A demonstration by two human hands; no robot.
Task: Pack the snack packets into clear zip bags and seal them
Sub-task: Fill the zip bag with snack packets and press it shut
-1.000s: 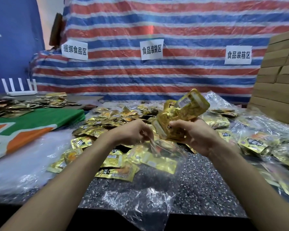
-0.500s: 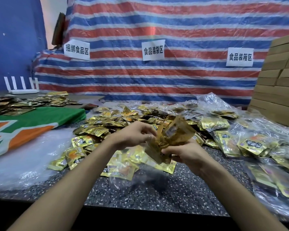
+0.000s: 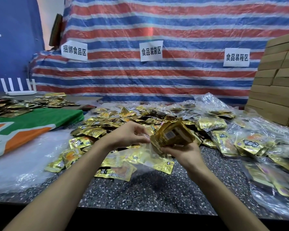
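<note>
Right hand (image 3: 182, 151) grips packet stack (image 3: 172, 135), left hand (image 3: 127, 135) pinches bag (image 3: 145, 148) at its mouth; stack not yet in, I judge. Filled bags (image 3: 223, 144) along worktop's (image 3: 148, 189) right edge; many loose packets (image 3: 107, 121) left.

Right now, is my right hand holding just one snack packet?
No, the right hand grips a thick bundle of gold packets, while the left hand pinches the clear zip bag.

A red, white and blue striped tarp (image 3: 157, 84) covers the back wall. Three white paper signs (image 3: 151, 50) hang across it. Left of the tarp is a blue wall (image 3: 15, 39), and right of it are stacked cardboard boxes (image 3: 277, 90). Below the tarp lies a dark speckled tabletop (image 3: 157, 189). A white router (image 3: 20, 90) stands at the tarp's lower left corner.
</note>
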